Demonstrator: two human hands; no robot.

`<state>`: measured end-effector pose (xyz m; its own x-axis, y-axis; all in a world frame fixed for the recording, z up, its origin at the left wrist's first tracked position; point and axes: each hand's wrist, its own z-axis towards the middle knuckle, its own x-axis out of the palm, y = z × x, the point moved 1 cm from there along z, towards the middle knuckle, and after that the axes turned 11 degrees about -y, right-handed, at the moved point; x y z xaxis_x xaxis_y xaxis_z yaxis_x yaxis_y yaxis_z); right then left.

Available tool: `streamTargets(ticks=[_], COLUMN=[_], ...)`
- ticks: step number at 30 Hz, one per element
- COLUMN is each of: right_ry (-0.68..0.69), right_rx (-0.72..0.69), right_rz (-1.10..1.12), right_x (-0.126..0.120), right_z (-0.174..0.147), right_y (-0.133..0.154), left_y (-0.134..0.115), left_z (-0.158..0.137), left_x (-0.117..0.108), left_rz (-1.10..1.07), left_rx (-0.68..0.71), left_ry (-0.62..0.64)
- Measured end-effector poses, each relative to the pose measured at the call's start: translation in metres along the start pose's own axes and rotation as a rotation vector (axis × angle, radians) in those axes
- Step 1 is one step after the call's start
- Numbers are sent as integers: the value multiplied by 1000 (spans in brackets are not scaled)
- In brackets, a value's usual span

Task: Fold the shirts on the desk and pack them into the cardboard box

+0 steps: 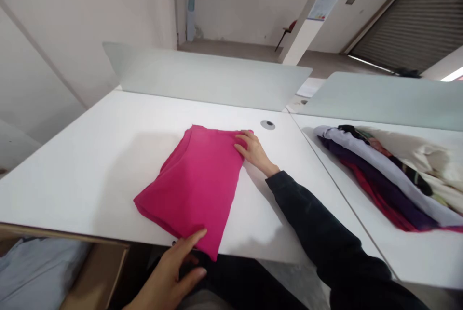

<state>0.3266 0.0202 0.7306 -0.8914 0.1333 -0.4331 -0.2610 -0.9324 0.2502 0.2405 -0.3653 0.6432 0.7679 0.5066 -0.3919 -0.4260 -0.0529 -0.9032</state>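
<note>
A folded piece of bright pink cloth [202, 175] lies at a slant on the white table, its near corner reaching past the front edge. My right hand [255, 152] rests on its far right corner, fingers stretched out over the fabric. At the near edge is my left hand [175, 271], with the index finger over the cloth and the thumb held apart below it. A gap shows between that thumb and finger. Whether the cloth is a garment I cannot tell from its folded shape.
On the adjoining table at right lies a pile of clothes [390, 180] in white, purple, red and cream. Frosted panels [213, 81] stand along the back edge. A round cable hole cover [268, 125] is beyond my right hand. Below left sits a cardboard box [97, 271] holding grey-blue cloth.
</note>
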Motion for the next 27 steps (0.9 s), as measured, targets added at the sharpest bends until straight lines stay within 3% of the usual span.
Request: streamTargets(ticks=[5, 8, 10, 13, 16, 19, 23, 27], right_ry=[-7, 45, 168, 380, 455, 384, 207, 126], right_rx=[45, 24, -32, -176, -288, -232, 0, 219], right_rz=[33, 55, 124, 208, 194, 152, 13, -66], right_x=[-16, -28, -32, -32, -25, -15, -7, -3], right_z=[-1, -1, -6, -19, -29, -29, -17, -6], right_y=[4, 40, 76, 129, 151, 130, 68, 23], left_y=[-2, -3, -7, -12, -13, -13, -21, -29], left_z=[-3, -5, -8, -14, -19, -15, 0, 9], left_x=[16, 25, 27, 30, 33, 36, 37, 41], left_rz=[-391, -560, -595, -642, -692, -747, -774, -748], left_rx=[-157, -294, -348, -440, -603, -733, -861, -861], left_ry=[-209, -224, -223, -133, 52, 127, 151, 149])
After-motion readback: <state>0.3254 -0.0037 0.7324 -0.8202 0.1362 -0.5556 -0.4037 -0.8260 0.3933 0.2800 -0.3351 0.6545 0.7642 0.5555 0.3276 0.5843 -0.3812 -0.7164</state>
